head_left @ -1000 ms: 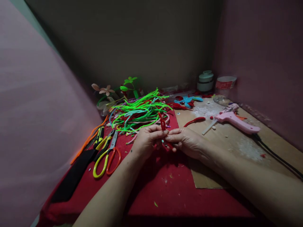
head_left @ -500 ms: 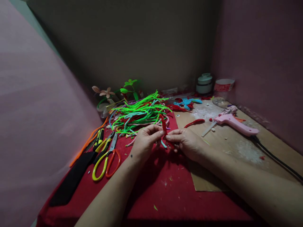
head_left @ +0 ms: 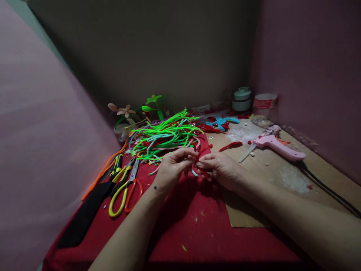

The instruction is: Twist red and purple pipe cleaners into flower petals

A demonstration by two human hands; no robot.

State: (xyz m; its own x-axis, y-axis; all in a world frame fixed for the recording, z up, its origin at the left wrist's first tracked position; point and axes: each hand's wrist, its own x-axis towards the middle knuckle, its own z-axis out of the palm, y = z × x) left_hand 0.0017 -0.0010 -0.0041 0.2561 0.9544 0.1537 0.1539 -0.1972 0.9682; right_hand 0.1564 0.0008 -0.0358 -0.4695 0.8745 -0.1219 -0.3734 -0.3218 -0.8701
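Note:
Both hands meet above the red cloth, pinching a red pipe cleaner [head_left: 202, 151] between them. My left hand [head_left: 177, 164] is closed, thumb and forefinger together on its left side. Opposite it, my right hand [head_left: 219, 168] is closed too, with the fingertips gripping the lower part. The red pipe cleaner is bent, with a loop showing above the fingertips; parts of it are hidden by the fingers. Just behind the hands lies a heap of green, red and pale pipe cleaners [head_left: 166, 131]. Another red piece [head_left: 230, 145] rests on the board beyond my right hand.
Scissors [head_left: 124, 199], pliers [head_left: 124, 175] and a black strip [head_left: 84, 218] lie at left. A pink glue gun [head_left: 278, 146] with a black cord rests on the brown board [head_left: 254, 212]. Pipe-cleaner flowers [head_left: 153, 101], a jar [head_left: 241, 99] and a plastic cup [head_left: 264, 101] stand at the back.
The red pipe cleaner stood upright between the fingertips; now it is bent over towards the right in a loop. Both hands have stayed nearly in place, and the view has shifted slightly.

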